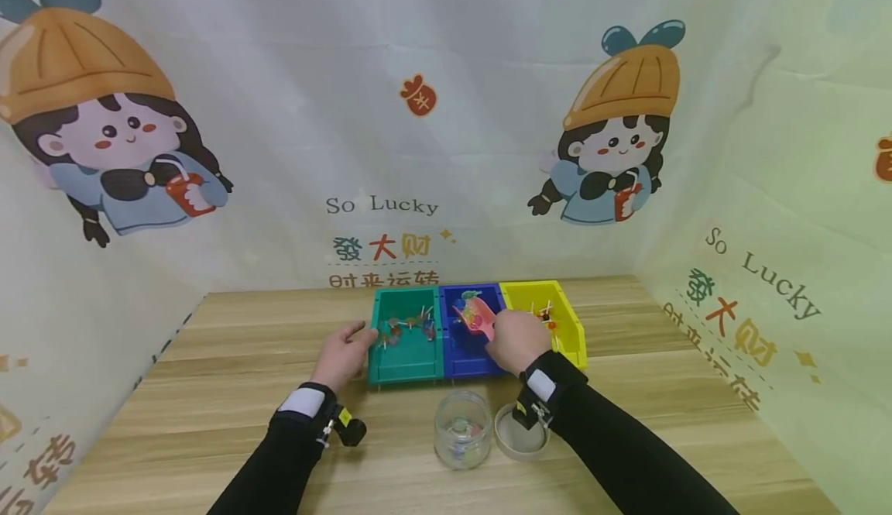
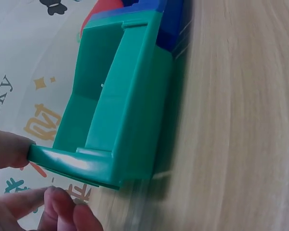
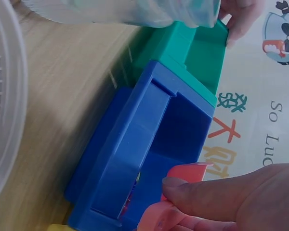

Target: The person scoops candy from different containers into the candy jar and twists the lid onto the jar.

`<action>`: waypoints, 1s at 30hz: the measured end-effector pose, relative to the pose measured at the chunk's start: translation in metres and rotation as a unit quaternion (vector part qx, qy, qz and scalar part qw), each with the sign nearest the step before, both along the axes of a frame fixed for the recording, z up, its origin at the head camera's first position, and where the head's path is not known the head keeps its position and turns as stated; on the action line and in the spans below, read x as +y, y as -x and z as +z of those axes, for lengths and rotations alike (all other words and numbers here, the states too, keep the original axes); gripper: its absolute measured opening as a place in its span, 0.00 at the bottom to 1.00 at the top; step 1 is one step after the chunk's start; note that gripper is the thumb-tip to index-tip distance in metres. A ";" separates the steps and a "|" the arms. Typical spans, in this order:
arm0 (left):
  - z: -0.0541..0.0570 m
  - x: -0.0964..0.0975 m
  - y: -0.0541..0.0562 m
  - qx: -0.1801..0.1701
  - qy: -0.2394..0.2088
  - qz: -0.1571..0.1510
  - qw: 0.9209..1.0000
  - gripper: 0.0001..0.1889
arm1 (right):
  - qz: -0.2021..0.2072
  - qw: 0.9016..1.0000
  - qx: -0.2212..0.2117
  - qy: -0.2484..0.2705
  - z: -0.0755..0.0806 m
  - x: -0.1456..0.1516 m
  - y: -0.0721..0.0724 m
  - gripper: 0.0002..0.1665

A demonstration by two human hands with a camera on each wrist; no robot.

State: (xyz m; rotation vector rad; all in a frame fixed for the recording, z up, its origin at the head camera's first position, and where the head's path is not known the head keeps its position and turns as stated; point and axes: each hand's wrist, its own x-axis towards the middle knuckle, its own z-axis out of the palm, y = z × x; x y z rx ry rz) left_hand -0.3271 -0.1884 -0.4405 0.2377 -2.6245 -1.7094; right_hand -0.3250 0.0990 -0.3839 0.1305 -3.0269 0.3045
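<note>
My right hand (image 1: 519,338) grips the handle of a pink scoop (image 1: 477,315), its thumb (image 3: 197,195) pressed on the top. Small colourful pieces lie in the scoop, which is over the blue bin (image 1: 474,364); more coloured bits show inside that bin. My left hand (image 1: 344,354) is at the left side of the green bin (image 1: 407,372). One digit (image 2: 14,150) touches the bin's rim, and the other fingertips (image 2: 62,207) rest loosely curled outside the wall. In the green bin lie small stick-like pieces (image 1: 411,323) with round heads.
A yellow bin (image 1: 571,329) with similar small pieces joins the blue bin on the right. Nearer stand a clear jar (image 1: 463,441) with a few pieces inside and a round lid (image 1: 517,441). Printed cloth (image 1: 488,151) hangs behind the wooden table (image 1: 279,314).
</note>
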 end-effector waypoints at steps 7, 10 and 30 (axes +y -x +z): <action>0.001 -0.001 -0.003 -0.002 0.001 0.007 1.000 0.37 | -0.001 1.000 0.005 -0.004 -0.001 0.004 -0.006 0.22; 0.002 -0.003 -0.007 0.000 0.006 0.007 1.000 0.38 | -0.001 1.000 0.003 -0.004 -0.001 0.005 -0.008 0.23; 0.015 0.010 -0.039 0.084 -0.011 -0.052 0.995 0.32 | 0.017 0.998 0.022 0.049 0.002 0.023 -0.023 0.15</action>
